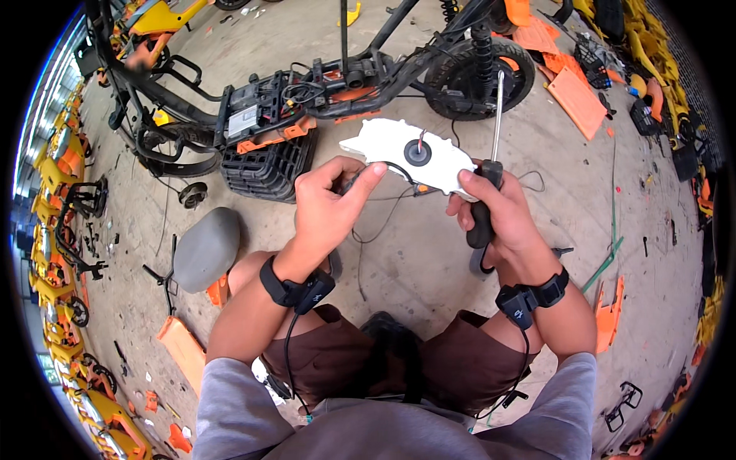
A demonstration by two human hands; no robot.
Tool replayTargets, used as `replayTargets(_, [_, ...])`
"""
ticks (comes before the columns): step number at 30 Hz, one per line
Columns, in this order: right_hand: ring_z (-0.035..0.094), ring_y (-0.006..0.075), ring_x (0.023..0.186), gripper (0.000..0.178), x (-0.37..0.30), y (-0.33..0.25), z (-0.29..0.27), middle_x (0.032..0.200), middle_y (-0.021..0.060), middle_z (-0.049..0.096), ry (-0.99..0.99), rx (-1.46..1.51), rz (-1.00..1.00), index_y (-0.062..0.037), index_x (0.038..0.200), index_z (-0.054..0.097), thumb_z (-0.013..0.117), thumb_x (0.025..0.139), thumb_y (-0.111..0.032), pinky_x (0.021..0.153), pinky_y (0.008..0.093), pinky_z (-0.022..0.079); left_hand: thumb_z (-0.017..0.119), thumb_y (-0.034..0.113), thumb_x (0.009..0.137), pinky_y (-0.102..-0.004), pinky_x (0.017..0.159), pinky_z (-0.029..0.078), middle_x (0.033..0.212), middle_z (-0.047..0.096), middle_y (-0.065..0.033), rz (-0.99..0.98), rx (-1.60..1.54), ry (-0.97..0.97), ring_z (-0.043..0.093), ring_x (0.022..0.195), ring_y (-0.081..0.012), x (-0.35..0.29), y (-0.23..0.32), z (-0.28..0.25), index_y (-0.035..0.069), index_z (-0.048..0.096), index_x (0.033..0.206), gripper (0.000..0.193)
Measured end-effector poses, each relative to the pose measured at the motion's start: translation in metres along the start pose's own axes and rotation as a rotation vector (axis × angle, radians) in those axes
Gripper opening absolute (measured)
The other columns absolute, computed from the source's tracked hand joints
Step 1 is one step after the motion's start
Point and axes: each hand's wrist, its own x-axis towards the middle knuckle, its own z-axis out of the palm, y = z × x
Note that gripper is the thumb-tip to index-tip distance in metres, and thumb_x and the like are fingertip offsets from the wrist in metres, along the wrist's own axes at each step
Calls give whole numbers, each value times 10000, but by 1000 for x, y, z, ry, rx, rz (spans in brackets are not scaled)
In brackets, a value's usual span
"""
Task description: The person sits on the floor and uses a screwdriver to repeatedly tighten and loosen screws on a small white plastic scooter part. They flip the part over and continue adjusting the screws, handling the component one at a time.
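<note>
A white plastic housing (452, 159) with small lugs round its edge is held up in front of me, tilted. A round dark grommet (417, 152) sits in its face, with thin wires coming out. My right hand (502, 211) grips the housing's right end between thumb and fingers. It also holds a screwdriver (481, 224) with a black handle, its steel shaft pointing up. My left hand (330, 199) is closed at the housing's lower left edge. Its thumb presses on a black cable (400, 170) that curves along that edge; what lies deeper in the fingers is partly hidden.
Ahead lies a stripped scooter frame (307, 92) with its wheel (479, 79) at the right and a black crate (268, 165) beneath. A grey seat (206, 249) rests left of my knee. Orange panels (576, 102) and loose parts litter the floor; yellow scooters (57, 253) line the left.
</note>
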Motion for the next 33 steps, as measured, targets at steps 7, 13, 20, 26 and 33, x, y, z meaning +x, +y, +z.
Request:
replayTargets(7, [566, 119, 571, 352, -4, 2, -2, 801, 142, 647, 27, 148, 78, 22, 1083, 569, 623, 940, -295, 528, 245, 458, 676, 225, 936, -206, 459, 396, 614, 584, 8, -24, -66, -162, 514, 513, -36, -2, -2, 5, -10, 628, 798, 277])
replayTargets(13, [555, 119, 563, 338, -2, 1, -5, 796, 129, 645, 31, 184, 99, 7, 1081, 569, 622, 942, -296, 524, 248, 453, 647, 230, 953, -217, 467, 423, 631, 592, -7, -87, -125, -232, 532, 521, -51, 1, 0, 9, -22, 642, 898, 257])
replayTargets(20, [542, 103, 542, 338, 3, 19, 11, 800, 108, 657, 192, 25, 58, 23, 1072, 603, 617, 944, -289, 495, 239, 441, 701, 160, 892, -312, 567, 463, 736, 646, -111, 216, 36, -281, 593, 618, -169, -6, -3, 3, -16, 695, 874, 177])
replayTargets(26, [524, 80, 515, 345, 2, 28, 20, 810, 100, 683, 248, -163, -23, 26, 1133, 596, 597, 959, -272, 461, 219, 415, 706, 166, 884, -321, 555, 442, 734, 647, -170, 123, -50, -363, 558, 589, -165, 0, 1, 8, -47, 687, 910, 216])
replayTargets(33, [557, 29, 616, 396, 3, 17, 21, 758, 19, 681, 145, -411, -145, 39, 1193, 594, 703, 875, -170, 515, 207, 442, 716, 122, 870, -283, 570, 441, 716, 634, -91, 133, 3, -248, 558, 622, -126, -7, -1, 0, -22, 687, 888, 148])
